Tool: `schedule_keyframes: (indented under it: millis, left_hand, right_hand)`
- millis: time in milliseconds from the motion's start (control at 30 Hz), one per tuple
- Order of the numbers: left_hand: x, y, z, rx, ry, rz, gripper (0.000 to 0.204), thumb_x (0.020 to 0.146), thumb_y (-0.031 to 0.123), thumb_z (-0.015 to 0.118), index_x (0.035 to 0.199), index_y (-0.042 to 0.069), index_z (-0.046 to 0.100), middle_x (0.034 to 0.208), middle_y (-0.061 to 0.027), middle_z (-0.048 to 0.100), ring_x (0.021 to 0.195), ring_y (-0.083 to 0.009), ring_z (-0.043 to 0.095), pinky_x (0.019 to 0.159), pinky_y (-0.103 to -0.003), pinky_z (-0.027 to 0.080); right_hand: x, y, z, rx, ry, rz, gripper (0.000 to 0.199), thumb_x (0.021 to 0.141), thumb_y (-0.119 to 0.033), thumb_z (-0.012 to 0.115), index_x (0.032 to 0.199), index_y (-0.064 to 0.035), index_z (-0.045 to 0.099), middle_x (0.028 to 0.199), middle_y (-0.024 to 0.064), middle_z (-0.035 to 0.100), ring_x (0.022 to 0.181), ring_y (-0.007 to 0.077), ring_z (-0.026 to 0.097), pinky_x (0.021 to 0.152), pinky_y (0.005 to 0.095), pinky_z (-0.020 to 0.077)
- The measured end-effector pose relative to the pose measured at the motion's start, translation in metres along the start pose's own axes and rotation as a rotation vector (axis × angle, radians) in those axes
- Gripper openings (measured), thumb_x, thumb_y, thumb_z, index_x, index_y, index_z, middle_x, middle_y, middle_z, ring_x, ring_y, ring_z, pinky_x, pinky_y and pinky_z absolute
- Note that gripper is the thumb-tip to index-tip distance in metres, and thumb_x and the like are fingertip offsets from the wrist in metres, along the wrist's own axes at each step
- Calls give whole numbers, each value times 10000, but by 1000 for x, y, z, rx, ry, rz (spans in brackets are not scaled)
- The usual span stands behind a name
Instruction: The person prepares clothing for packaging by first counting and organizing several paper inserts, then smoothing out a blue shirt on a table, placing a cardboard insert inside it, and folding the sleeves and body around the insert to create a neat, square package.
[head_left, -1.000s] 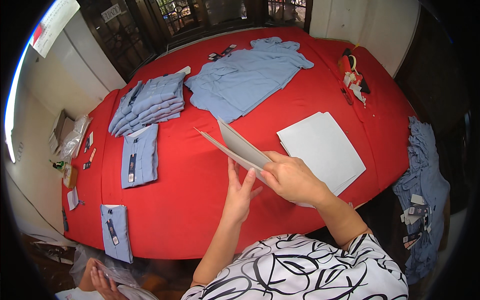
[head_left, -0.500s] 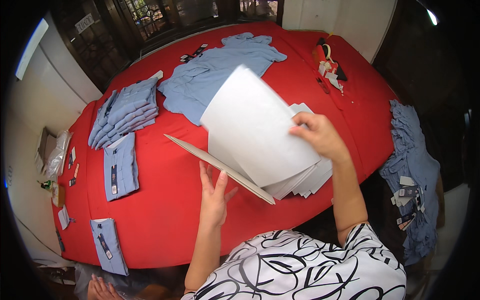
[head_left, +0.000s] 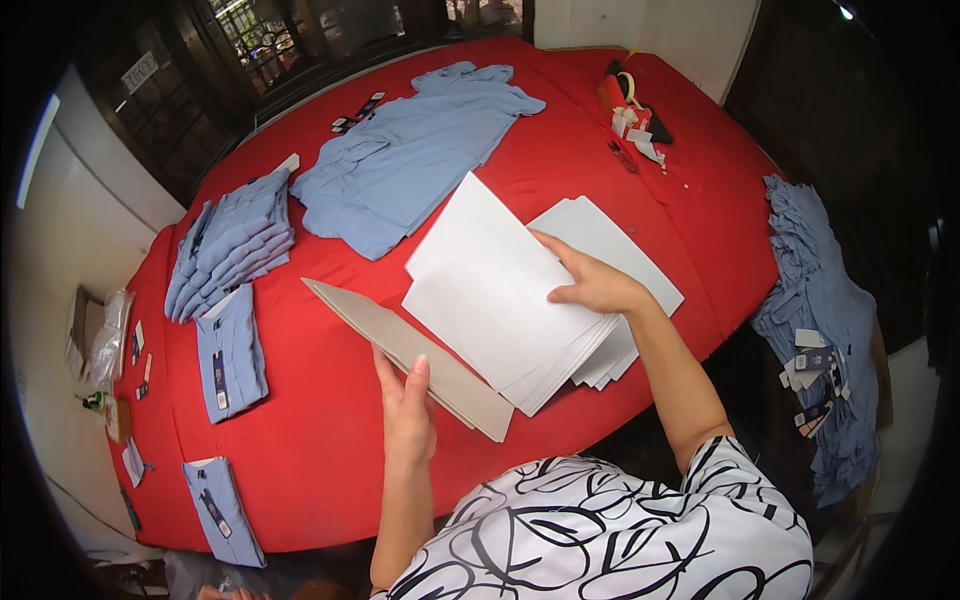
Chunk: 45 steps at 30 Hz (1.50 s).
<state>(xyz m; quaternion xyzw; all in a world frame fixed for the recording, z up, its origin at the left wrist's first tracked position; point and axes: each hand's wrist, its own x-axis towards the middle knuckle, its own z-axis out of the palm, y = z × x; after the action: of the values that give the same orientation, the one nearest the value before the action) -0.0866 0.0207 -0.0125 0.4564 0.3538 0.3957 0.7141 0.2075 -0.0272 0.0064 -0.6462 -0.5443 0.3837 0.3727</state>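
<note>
Stack of white rectangular card sheets [head_left: 500, 300] lay right of grey board [head_left: 410, 360]; right hand [head_left: 595, 285] pinched top sheet, left hand [head_left: 405, 410] gripped board's near edge.

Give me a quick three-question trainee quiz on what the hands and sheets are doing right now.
1. True or false: the right hand rests on the white sheets.
2. Which does the left hand hold: A the grey card sheet, B a folded shirt, C the tape?
3. What colour is the table cloth?

Key: 1 true; 2 A; 3 red.
</note>
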Motion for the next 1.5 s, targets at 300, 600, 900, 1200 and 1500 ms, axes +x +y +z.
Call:
schedule_keyframes:
  millis: [300, 600, 900, 1200, 1500]
  left_hand:
    - [2, 9, 0, -26, -52, -42, 852, 968, 204, 600, 1565, 52, 12, 1579, -156, 161, 1409, -278, 311, 1114, -421, 358]
    - [9, -8, -8, 34, -51, 36, 953, 969, 405, 610, 1561, 50, -47, 1589, -185, 127, 1452, -318, 241, 1136, -462, 330]
    - [4, 9, -12, -80, -56, -14, 947, 971, 476, 581, 1563, 71, -38, 1553, -202, 201, 1417, -341, 317, 1064, -507, 414]
    - [3, 11, -7, -138, -70, -44, 998, 954, 478, 611, 1563, 107, -87, 1572, -228, 171, 1415, -356, 319, 1051, -509, 421]
    - [8, 7, -4, -129, -95, -67, 1026, 944, 484, 625, 1560, 122, -111, 1590, -212, 120, 1447, -353, 257, 1068, -551, 386]
  right_hand:
    - [-39, 78, -103, -174, 317, 169, 887, 710, -60, 754, 1499, -25, 348, 1406, 123, 508, 1278, 225, 488, 1092, 306, 353]
    - [-23, -60, 90, 33, -54, -270, 623, 935, -211, 652, 1476, -44, 393, 1409, 189, 520, 1335, 261, 470, 1107, 393, 357]
    - [-14, -94, 102, 207, -312, -173, 596, 1001, -148, 475, 1541, -84, 230, 1339, 243, 565, 1227, 345, 575, 1014, 431, 450]
    - [-21, -114, 102, -293, -141, -231, 284, 948, -103, 513, 1136, 52, 658, 1121, 221, 658, 961, 365, 665, 870, 392, 516]
    - [-21, -110, 111, -418, 51, -381, 140, 886, -62, 567, 840, 47, 641, 852, 159, 636, 666, 332, 642, 633, 417, 525]
